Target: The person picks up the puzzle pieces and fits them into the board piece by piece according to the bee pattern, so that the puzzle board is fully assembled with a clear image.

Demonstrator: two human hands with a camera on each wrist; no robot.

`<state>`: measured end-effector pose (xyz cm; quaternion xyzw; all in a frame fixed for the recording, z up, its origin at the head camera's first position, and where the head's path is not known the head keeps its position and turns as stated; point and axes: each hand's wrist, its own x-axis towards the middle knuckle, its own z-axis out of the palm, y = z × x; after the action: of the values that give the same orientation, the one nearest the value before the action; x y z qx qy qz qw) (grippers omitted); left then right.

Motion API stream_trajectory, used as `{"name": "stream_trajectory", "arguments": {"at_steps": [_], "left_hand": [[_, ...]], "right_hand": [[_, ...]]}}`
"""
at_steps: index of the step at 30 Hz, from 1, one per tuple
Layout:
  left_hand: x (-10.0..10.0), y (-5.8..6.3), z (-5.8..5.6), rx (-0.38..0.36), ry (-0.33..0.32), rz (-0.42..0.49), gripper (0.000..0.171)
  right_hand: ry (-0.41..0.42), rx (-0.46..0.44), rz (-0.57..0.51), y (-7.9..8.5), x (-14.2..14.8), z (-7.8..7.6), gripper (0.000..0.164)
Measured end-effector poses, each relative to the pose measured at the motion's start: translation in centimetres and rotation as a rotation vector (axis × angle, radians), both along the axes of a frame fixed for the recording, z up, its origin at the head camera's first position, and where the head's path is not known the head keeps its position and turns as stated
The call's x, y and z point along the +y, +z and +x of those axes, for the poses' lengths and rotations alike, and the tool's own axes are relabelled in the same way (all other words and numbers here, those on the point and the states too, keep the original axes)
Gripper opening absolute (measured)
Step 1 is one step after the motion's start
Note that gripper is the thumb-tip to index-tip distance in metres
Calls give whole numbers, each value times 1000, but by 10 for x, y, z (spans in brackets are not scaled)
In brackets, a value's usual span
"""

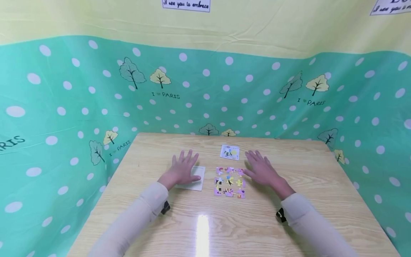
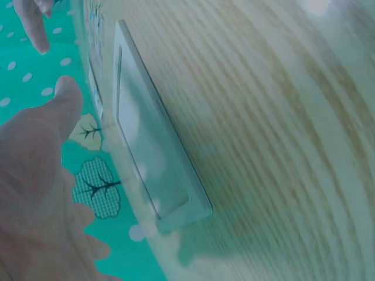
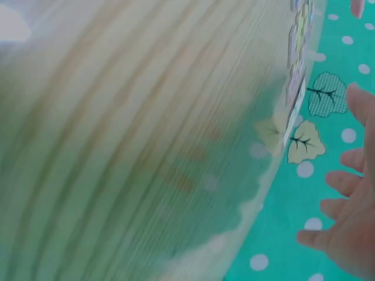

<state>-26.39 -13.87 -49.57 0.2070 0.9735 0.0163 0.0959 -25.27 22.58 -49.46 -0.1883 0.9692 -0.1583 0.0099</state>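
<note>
My left hand [image 1: 182, 170] is spread flat over a white puzzle tray [image 1: 198, 181], whose raised rim and shallow recess show in the left wrist view; that hand [image 2: 41, 175] appears above the tray [image 2: 149, 140], holding nothing. Several jigsaw pieces [image 1: 229, 181], pink with yellow and black parts, lie in rows with small gaps between them. To their right my right hand [image 1: 261, 170] is spread out, its thumb near the upper right pieces; whether it touches them I cannot tell. In the right wrist view this hand [image 3: 351, 205] has its fingers apart and grips nothing.
Behind the pieces lies a picture card [image 1: 229, 152] with a yellow and black figure. All of it rests on a wooden table [image 1: 257, 228], bordered by a green dotted cloth [image 1: 205, 103] at the back and sides. A bright reflection shines at the front.
</note>
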Motion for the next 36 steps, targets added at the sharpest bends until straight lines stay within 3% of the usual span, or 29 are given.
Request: {"name": "stream_trajectory", "arguments": {"at_steps": [7, 14, 21, 25, 31, 36], "left_hand": [[-20, 5, 1, -64, 17, 93, 103], [-47, 2, -2, -120, 15, 144, 103], [-65, 0, -5, -147, -70, 222, 108], [-76, -4, -8, -164, -85, 268, 108], [-86, -15, -7, -201, -83, 338, 90], [-88, -20, -4, -188, -64, 338, 77]], "right_hand": [[59, 10, -101, -7, -25, -8, 67], [104, -22, -94, -12, -54, -19, 56], [157, -48, -66, -17, -76, -31, 51], [200, -45, -34, -20, -84, -35, 45], [269, -8, 25, -20, -92, -37, 26], [275, -7, 89, -20, -95, -37, 23]]}}
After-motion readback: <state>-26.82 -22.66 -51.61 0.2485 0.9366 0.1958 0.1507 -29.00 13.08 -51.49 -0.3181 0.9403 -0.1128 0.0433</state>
